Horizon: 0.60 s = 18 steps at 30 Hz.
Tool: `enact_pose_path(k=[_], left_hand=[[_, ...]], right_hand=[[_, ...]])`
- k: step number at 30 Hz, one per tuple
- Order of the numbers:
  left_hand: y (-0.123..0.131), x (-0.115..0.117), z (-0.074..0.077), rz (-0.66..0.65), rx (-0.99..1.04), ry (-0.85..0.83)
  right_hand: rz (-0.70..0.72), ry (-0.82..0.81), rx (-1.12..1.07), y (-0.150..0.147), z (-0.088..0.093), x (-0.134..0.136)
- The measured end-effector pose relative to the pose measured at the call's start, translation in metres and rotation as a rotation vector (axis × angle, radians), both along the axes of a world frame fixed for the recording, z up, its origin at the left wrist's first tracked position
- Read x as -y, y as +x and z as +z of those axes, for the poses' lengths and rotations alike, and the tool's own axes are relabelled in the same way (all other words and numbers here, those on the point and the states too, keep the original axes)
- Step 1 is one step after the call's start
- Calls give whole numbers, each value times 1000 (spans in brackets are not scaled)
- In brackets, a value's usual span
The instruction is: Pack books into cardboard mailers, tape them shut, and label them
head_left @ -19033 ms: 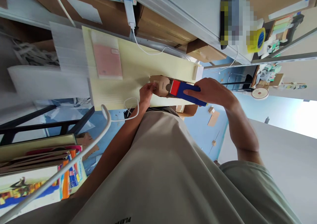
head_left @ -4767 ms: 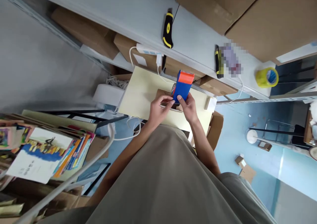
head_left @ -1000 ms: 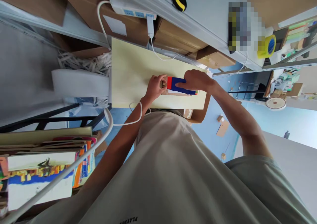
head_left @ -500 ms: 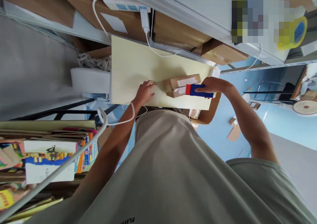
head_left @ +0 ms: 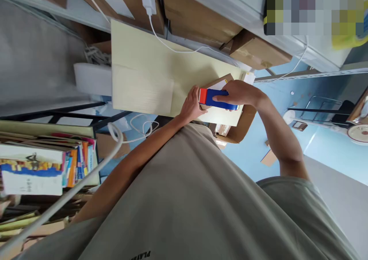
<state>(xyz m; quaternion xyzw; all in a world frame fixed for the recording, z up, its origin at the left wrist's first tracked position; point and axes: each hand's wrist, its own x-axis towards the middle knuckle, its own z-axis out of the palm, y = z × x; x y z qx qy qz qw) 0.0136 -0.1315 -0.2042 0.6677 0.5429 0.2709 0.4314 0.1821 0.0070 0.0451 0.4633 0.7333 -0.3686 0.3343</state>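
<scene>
A small cardboard box [head_left: 214, 84] rests on the pale yellow tabletop [head_left: 138, 49], partly hidden by both hands. My left hand [head_left: 191, 103] is at its left end, fingers curled against it and thumb along the near side. In my right hand [head_left: 237, 93] is a blue and red hand tool [head_left: 214, 98], long and block-shaped. Its red end points left, over the box and close to my left fingertips. What kind of tool it is I cannot make out for certain.
Brown cartons [head_left: 201, 20] line the table's back edge under a grey shelf [head_left: 230, 3]. A white cable [head_left: 172, 50] runs along that edge. An open carton [head_left: 243, 128] sits at the near right. A white bin [head_left: 93, 78] and a book rack [head_left: 79, 162] are on the left.
My left hand has moved right, from the bare tabletop to the end of the box. The tool in my right hand has shifted slightly left, and the view has shifted too.
</scene>
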Motion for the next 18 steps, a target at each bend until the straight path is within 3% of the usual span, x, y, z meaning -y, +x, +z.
enact_pose_path(k=[4,8,12,15,18], left_hand=[[-14,-9,-7,-13,68,19],[-51,-27,8,-50,123,78],[-84,-33,20,-76,147,91],[-98,-33,21,-127,180,89],[-105,-35,16,-86,215,32]], right_hand=[[21,43,17,-7,23,15],[32,147,161,-22,47,42],[18,186,233,-57,64,66],[10,124,194,-101,62,73],[41,42,98,-144,43,70]])
